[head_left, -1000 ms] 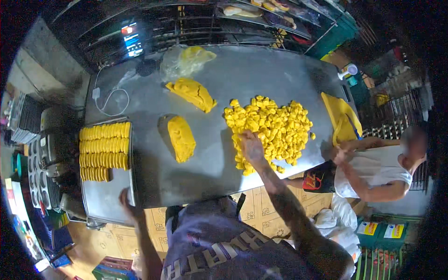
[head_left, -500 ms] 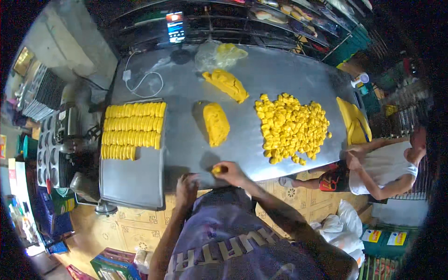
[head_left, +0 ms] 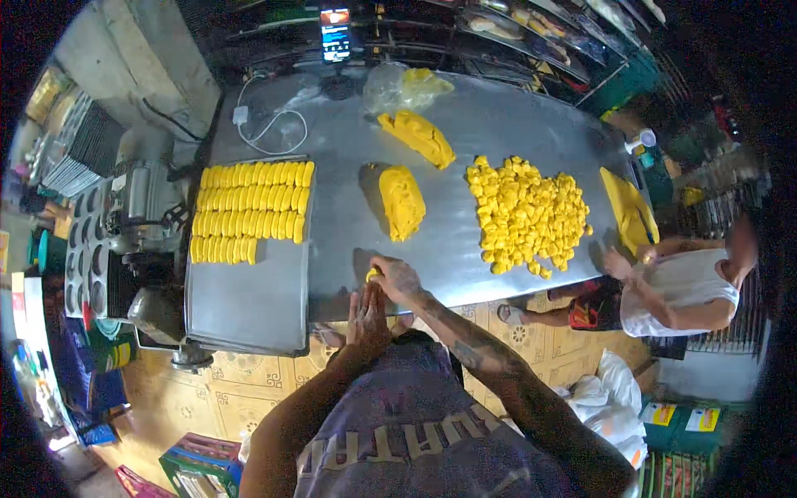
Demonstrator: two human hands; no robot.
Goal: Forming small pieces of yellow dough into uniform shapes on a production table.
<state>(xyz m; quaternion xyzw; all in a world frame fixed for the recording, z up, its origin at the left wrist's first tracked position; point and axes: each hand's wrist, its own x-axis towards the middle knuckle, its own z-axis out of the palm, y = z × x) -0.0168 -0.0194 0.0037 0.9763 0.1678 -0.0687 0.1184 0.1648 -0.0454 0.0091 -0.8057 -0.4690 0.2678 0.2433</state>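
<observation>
My right hand point(head_left: 397, 280) pinches a small yellow dough piece point(head_left: 374, 274) at the steel table's point(head_left: 448, 266) near edge. Just below it, my left hand point(head_left: 367, 319) has its fingers stretched out, their tips close to that piece; whether they touch is unclear. Left of both hands lies a metal tray point(head_left: 247, 303) with rows of yellow finger-shaped pieces point(head_left: 249, 199). A thick dough slab point(head_left: 403, 203) lies ahead, another point(head_left: 418, 139) farther back, and a wide pile of small dough lumps point(head_left: 527, 216) to the right.
A person point(head_left: 681, 290) works at the right end beside a folded yellow sheet point(head_left: 627, 207). A plastic bag point(head_left: 390, 87), white cable point(head_left: 266, 133) and lit phone point(head_left: 335, 35) occupy the back. Machinery point(head_left: 141, 232) stands left, white sacks point(head_left: 618, 398) on the floor.
My right hand has left the lump pile with a piece and moved down-left to the table edge. My left hand has come from the tray's edge rightward beside it. The view has shifted.
</observation>
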